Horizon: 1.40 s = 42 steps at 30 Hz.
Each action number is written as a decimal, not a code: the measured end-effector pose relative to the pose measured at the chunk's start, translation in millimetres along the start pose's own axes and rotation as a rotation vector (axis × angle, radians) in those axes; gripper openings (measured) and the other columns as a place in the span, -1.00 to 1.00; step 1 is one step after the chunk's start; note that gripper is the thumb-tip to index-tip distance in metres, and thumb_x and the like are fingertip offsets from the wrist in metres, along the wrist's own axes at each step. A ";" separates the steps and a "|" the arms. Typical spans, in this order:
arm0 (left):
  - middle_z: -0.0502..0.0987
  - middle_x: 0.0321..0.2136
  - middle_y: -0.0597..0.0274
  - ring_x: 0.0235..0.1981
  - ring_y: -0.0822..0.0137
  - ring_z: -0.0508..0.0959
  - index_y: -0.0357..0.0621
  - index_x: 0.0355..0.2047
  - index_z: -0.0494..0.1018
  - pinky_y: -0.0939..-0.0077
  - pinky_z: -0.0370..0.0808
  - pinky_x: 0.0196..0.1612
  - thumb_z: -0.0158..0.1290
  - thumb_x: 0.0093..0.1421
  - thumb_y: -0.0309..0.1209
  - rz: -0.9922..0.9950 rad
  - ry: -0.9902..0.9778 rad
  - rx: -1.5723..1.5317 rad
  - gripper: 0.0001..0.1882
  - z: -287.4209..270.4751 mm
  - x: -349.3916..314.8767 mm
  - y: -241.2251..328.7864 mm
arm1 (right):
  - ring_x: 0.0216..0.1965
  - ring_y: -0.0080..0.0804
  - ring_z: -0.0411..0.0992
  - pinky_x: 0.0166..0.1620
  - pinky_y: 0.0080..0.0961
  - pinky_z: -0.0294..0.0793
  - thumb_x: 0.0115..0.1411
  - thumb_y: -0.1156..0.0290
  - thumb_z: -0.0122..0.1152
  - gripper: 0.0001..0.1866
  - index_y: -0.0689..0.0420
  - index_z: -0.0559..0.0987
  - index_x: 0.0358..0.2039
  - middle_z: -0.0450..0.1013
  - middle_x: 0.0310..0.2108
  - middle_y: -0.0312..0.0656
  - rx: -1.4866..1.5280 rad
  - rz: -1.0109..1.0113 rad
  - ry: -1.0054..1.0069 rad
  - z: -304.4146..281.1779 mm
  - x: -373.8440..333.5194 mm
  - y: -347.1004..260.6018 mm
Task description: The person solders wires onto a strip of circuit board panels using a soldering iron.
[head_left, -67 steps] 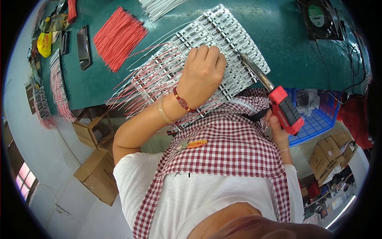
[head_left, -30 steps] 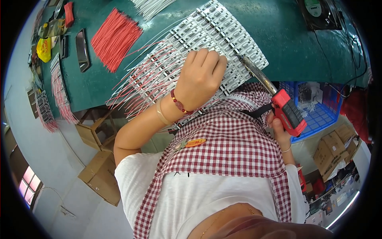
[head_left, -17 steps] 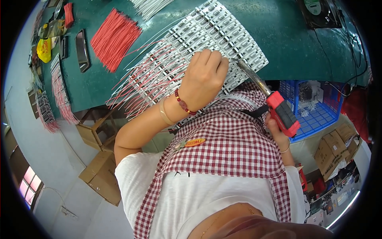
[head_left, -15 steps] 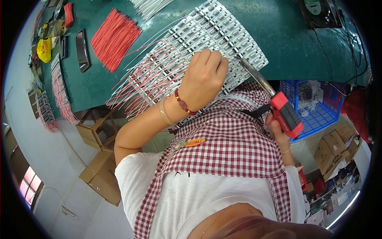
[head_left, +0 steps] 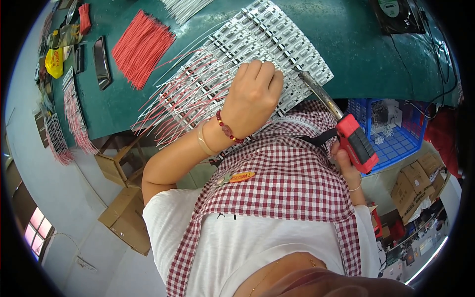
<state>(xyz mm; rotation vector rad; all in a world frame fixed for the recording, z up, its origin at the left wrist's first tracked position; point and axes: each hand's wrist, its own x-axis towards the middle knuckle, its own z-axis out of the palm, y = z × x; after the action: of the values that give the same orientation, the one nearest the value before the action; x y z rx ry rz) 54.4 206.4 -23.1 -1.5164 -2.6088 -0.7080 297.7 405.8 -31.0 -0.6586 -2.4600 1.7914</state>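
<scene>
My left hand (head_left: pixel 255 94), with a beaded bracelet and a bangle at the wrist, is closed over a panel of many small metal-and-white circuit boards (head_left: pixel 292 42). Its fingertips point down and away, so whatever they pinch is hidden. Thin red and white wires (head_left: pixel 185 94) fan out from the panel's left part, some passing by this hand. On the right, my right hand (head_left: pixel 346 166) wraps round the red and black handle of a soldering iron (head_left: pixel 356 141). The iron's metal barrel slants up and left, its tip at the boards just right of my left hand.
On the green table (head_left: pixel 366 64) lie a bundle of red wires (head_left: pixel 142 48), white wires (head_left: pixel 185 9), a phone (head_left: pixel 102 63) and wired board strips (head_left: pixel 76 109). A black round device (head_left: pixel 398 17) stands far right. Below the edge are a blue crate (head_left: pixel 396 148) and cardboard boxes (head_left: pixel 126 218).
</scene>
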 end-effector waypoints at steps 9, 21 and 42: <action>0.30 -0.49 0.19 -0.40 0.25 0.35 -0.26 -0.42 0.43 0.38 0.30 -0.32 0.02 -0.07 -0.49 -0.001 -0.095 0.084 -0.84 -1.1 0.6 -0.8 | -0.42 -0.28 0.52 -0.32 -0.45 0.49 0.08 0.42 0.33 -0.76 0.27 0.60 -0.25 0.52 -0.38 -0.10 0.119 0.066 0.042 -0.4 -5.7 2.6; 0.33 -0.50 0.21 -0.46 0.24 0.39 -0.26 -0.29 0.52 0.39 0.34 -0.38 0.06 -0.08 -0.56 0.066 0.024 -0.084 -0.73 3.1 -5.5 4.7 | -0.40 -0.22 0.52 -0.29 -0.41 0.50 0.07 0.44 0.31 -0.74 0.28 0.60 -0.23 0.54 -0.35 -0.06 0.013 0.056 -0.020 -4.7 -19.1 19.2; 0.35 -0.47 0.22 -0.43 0.24 0.38 -0.25 -0.30 0.50 0.38 0.32 -0.37 0.06 -0.07 -0.57 0.048 -0.041 -0.001 -0.74 -1.4 -1.2 9.9 | -0.40 -0.21 0.51 -0.31 -0.39 0.48 0.07 0.35 0.32 -0.73 0.24 0.61 -0.25 0.53 -0.37 -0.09 0.039 0.020 0.032 -13.2 -28.5 23.3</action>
<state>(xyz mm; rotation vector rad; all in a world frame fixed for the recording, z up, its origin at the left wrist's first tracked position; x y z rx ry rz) 63.0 209.0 -18.5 -1.6050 -2.5921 -0.6812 334.6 413.5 -41.5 -0.7066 -2.4007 1.8157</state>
